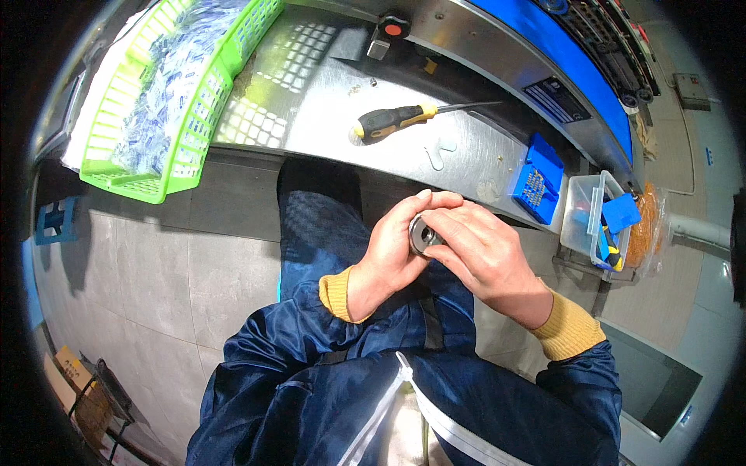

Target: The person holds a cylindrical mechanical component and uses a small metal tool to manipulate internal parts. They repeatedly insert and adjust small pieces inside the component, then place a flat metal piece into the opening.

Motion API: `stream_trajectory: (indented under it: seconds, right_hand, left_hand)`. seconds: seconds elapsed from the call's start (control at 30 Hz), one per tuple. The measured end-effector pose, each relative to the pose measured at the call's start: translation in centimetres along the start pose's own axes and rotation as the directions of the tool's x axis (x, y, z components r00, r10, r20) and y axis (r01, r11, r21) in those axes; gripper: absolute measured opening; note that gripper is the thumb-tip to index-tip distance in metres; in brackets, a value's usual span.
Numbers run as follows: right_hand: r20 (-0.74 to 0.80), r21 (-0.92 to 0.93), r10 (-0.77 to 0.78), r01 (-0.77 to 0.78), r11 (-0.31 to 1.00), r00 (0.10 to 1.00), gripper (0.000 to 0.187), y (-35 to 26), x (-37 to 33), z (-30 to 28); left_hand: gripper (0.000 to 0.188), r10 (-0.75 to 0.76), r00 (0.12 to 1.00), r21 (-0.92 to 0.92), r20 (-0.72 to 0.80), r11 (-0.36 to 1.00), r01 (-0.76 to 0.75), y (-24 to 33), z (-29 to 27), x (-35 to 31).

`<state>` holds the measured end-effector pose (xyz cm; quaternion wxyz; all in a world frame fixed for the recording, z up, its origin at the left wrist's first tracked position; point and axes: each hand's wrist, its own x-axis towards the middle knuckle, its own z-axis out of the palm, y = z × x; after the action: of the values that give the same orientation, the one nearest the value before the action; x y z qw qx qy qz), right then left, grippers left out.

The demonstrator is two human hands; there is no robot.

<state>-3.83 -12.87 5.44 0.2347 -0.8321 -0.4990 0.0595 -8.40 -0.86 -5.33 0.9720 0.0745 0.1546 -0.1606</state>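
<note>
My left hand [392,252] and right hand [474,248] both grip the small round silver metal part [422,235] over my lap, below the steel counter [326,101] — I'd keep it steady w/ left, turn w/ right.

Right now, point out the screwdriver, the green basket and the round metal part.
screwdriver [396,119], head view, on its handle.
green basket [124,185], head view, on its near rim.
round metal part [420,235], head view, on its visible face.

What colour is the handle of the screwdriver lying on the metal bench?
Black with yellow, on the screwdriver lying on the steel bench; the head view shows it clearly.
</note>
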Motion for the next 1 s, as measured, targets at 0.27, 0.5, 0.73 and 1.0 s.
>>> stream_trajectory:
  seconds: [0.27, 0.5, 0.73, 1.0]
  right_hand:
    - [0.005, -0.01, 0.021, -0.021, 1.0, 1.0, 0.047, 0.1, -0.3, 0.4]
    - [-0.011, 0.02, 0.15, -0.15, 0.989, 0.989, 0.044, -0.2, -0.3, 0.6]
    - [-0.031, 0.049, 0.268, -0.267, 0.963, 0.963, 0.05, -0.8, -0.3, 1.1]
    - [-0.089, 0.31, 0.545, -0.497, 0.81, 0.834, 0.047, -1.7, 0.5, 2.4]
  left_hand:
    - [0.04, -0.006, 1.0, -0.015, 0.021, 1.0, 0.006, 0.1, -0.1, 0.1]
    - [0.04, 0.027, 1.0, -0.005, 0.006, 1.0, -0.027, -0.2, 0.1, 0.2]
    - [0.041, 0.137, 0.989, 0.012, 0.053, 0.99, -0.138, -0.4, 0.5, 0.3]
    - [0.042, 0.171, 0.984, 0.023, 0.049, 0.985, -0.172, -0.4, 0.1, 0.7]
